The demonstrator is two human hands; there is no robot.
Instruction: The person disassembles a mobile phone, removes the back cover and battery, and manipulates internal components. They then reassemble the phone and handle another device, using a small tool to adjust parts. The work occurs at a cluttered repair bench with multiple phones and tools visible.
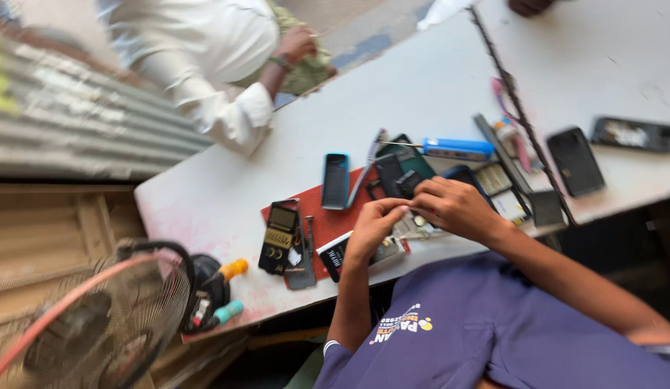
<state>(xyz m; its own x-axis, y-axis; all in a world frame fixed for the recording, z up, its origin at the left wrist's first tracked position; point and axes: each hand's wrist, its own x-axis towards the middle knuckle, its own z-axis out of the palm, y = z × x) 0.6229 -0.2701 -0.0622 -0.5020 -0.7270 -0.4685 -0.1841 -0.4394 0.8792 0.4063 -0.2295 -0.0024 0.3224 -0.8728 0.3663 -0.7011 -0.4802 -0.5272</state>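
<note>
My left hand (372, 227) and my right hand (456, 209) meet fingertip to fingertip over the red mat (327, 225) on the white table (227, 194). They pinch a small phone part between them, mostly hidden by the fingers and blurred. Just beyond my fingers lie dark phone pieces (398, 176) and a green phone back (415, 155). A blue-rimmed phone (335, 180) lies at the mat's far edge. An opened phone with a yellowish keypad board (280, 236) rests at the mat's left end.
A blue-handled tool (457, 149) and tweezers (372, 153) lie behind the mat. Two black phones (576, 162) (633, 135) lie at the right. A fan (83, 324) and screwdrivers (230, 271) stand at the table's left end. A person in a white shirt (205, 57) stands across the table.
</note>
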